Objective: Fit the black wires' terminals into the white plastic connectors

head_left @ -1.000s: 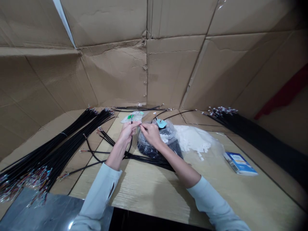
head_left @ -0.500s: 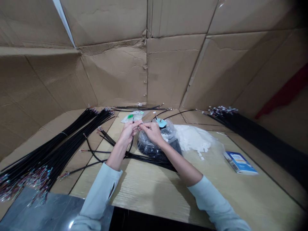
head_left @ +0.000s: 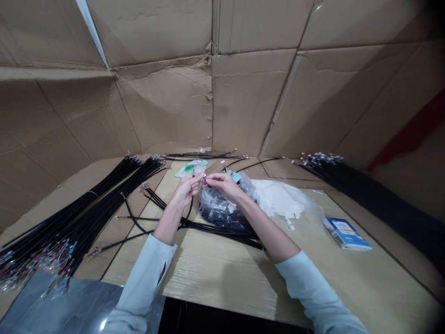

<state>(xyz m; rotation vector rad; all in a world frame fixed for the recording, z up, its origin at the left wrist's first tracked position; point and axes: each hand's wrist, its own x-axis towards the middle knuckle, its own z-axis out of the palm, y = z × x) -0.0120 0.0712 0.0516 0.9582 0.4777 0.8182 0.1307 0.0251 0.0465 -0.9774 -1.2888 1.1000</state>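
My left hand (head_left: pixel 188 189) is closed in a pinch on a black cable (head_left: pixel 190 211), which hangs in a curve below the fingers. Thin wires (head_left: pixel 193 170) stick up above that hand. Beside it, my right hand (head_left: pixel 225 183) pinches a cable end (head_left: pixel 205 180) with a small pale tip and short dark wires; its details are too small to make out. Just beyond and under my right hand sits a clear plastic bag (head_left: pixel 212 204) of dark contents, with a light blue round piece (head_left: pixel 235 176) on top. More black cables (head_left: pixel 215 228) lie beneath my wrists.
Thick bundles of black cables (head_left: pixel 104 199) lie at the left, another bundle (head_left: pixel 375 199) at the right. A white bag of small pale parts (head_left: pixel 278 199) and a blue-and-white box (head_left: pixel 347 234) are on the right. A small bag with a green label (head_left: pixel 191 168) lies behind. Cardboard walls (head_left: pixel 167 106) enclose the table.
My right hand has turned and shifted slightly right, away from my left fingertips, and the cable end in it now shows. My left hand has barely moved.
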